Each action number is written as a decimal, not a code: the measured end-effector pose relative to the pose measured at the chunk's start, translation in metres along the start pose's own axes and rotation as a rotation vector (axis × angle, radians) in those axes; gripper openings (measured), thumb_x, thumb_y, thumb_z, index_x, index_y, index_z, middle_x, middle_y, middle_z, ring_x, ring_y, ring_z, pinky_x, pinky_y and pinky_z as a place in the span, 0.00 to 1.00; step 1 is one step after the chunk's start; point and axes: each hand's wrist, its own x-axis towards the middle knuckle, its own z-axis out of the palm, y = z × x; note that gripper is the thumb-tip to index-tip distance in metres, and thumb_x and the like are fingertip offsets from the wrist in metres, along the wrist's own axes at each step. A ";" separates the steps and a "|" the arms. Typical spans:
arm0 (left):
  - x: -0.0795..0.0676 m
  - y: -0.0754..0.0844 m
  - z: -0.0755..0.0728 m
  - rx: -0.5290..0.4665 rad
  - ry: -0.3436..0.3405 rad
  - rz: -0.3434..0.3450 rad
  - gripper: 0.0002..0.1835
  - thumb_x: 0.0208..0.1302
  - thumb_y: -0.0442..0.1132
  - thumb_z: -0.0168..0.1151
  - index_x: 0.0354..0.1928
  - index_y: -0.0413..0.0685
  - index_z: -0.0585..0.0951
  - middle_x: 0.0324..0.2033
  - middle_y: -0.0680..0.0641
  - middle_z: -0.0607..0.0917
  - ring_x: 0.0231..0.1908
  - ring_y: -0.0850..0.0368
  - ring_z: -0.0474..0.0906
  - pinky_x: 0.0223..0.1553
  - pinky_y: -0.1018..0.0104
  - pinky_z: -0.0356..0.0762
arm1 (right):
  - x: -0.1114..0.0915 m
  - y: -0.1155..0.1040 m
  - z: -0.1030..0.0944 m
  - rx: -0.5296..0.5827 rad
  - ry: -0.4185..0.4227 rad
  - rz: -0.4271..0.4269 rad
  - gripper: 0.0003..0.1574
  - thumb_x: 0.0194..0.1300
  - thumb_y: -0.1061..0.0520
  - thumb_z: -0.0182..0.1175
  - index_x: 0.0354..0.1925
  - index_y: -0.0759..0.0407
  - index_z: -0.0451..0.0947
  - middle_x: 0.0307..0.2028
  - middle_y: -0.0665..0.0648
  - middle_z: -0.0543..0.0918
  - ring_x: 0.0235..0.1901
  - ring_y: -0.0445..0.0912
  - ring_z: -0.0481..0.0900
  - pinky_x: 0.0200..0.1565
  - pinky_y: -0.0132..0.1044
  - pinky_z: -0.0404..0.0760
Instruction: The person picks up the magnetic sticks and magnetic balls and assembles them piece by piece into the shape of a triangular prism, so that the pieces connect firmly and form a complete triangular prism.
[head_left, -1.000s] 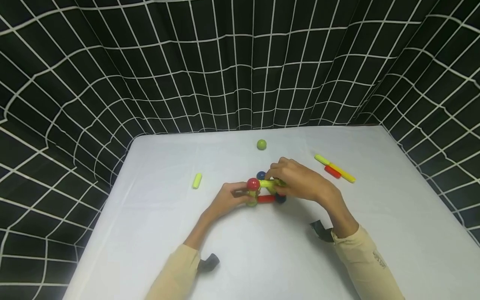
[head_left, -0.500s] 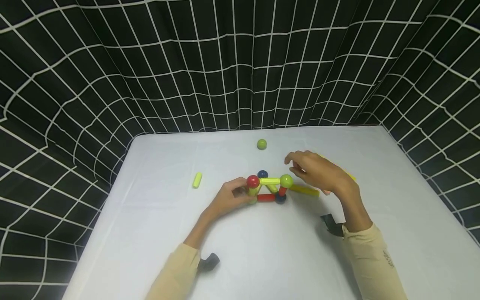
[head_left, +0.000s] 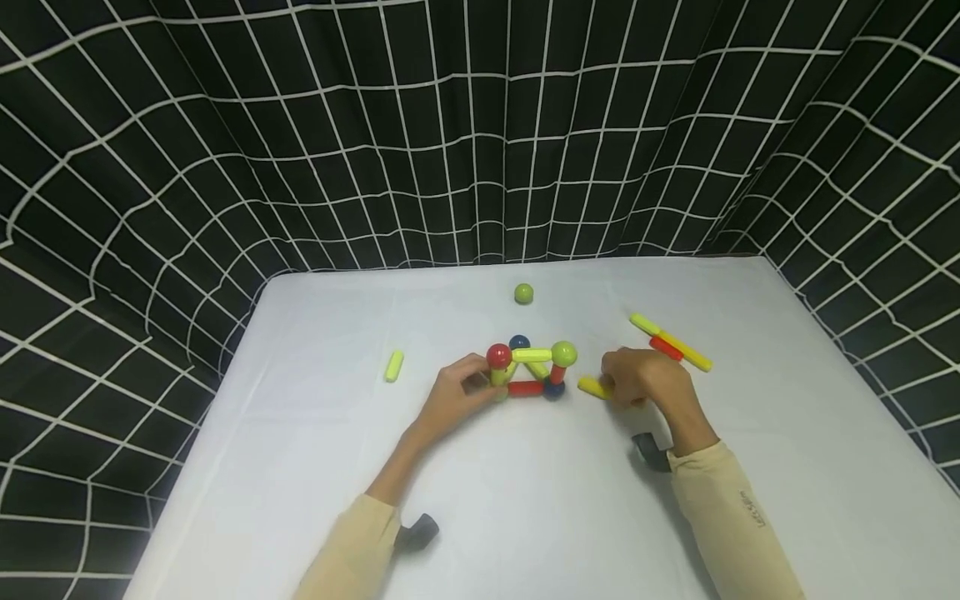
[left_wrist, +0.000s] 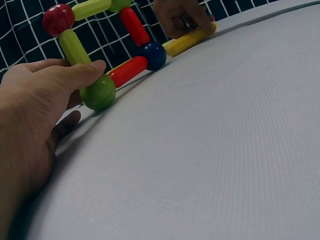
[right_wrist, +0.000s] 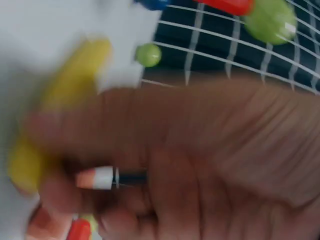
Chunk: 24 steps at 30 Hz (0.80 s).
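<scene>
A small frame of balls and rods stands at mid-table. My left hand (head_left: 456, 396) holds its left corner, thumb and fingers round the upright lime rod (left_wrist: 74, 47) above a green ball (left_wrist: 98, 93). A red ball (head_left: 498, 356) tops that corner; a lime rod (head_left: 532, 355) spans from it to another green ball (head_left: 564, 353). Below lie a red rod (head_left: 526, 388) and a blue ball (head_left: 553, 389); a second blue ball (head_left: 519, 342) sits behind. To the frame's right, my right hand (head_left: 651, 379) pinches a long yellow rod (head_left: 592, 387), blurred in the right wrist view.
Loose on the white table are a lime rod (head_left: 393, 366) at left and a green ball (head_left: 523, 293) at the back. Right of the right hand lie a red rod (head_left: 666, 348), another yellow rod (head_left: 686, 351) and a lime rod (head_left: 643, 323). A black gridded curtain (head_left: 480, 150) surrounds the table.
My right hand has left the frame's top right green ball, lifted away to the right, and come down onto the yellow rod, which it now pinches. The left hand keeps its hold.
</scene>
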 end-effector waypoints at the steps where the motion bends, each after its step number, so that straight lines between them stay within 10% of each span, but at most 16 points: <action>1: 0.000 0.000 0.000 0.002 0.004 -0.001 0.16 0.61 0.38 0.77 0.50 0.47 0.87 0.45 0.49 0.90 0.45 0.57 0.85 0.50 0.69 0.85 | -0.004 -0.001 -0.002 0.019 -0.019 -0.044 0.11 0.56 0.69 0.66 0.36 0.57 0.80 0.28 0.53 0.76 0.28 0.45 0.73 0.30 0.33 0.71; 10: 0.001 0.003 -0.002 0.000 -0.012 -0.012 0.16 0.62 0.38 0.77 0.51 0.47 0.87 0.47 0.48 0.90 0.48 0.56 0.85 0.56 0.67 0.84 | -0.029 -0.044 -0.008 0.210 -0.010 -0.425 0.08 0.68 0.63 0.64 0.42 0.54 0.75 0.24 0.51 0.79 0.23 0.46 0.79 0.33 0.33 0.76; 24: 0.000 0.003 -0.004 -0.021 -0.036 -0.006 0.16 0.62 0.38 0.76 0.52 0.46 0.87 0.49 0.48 0.90 0.48 0.55 0.86 0.57 0.66 0.85 | -0.011 -0.087 0.018 -0.110 0.290 -0.229 0.11 0.77 0.60 0.59 0.54 0.63 0.78 0.29 0.59 0.77 0.23 0.48 0.74 0.26 0.33 0.73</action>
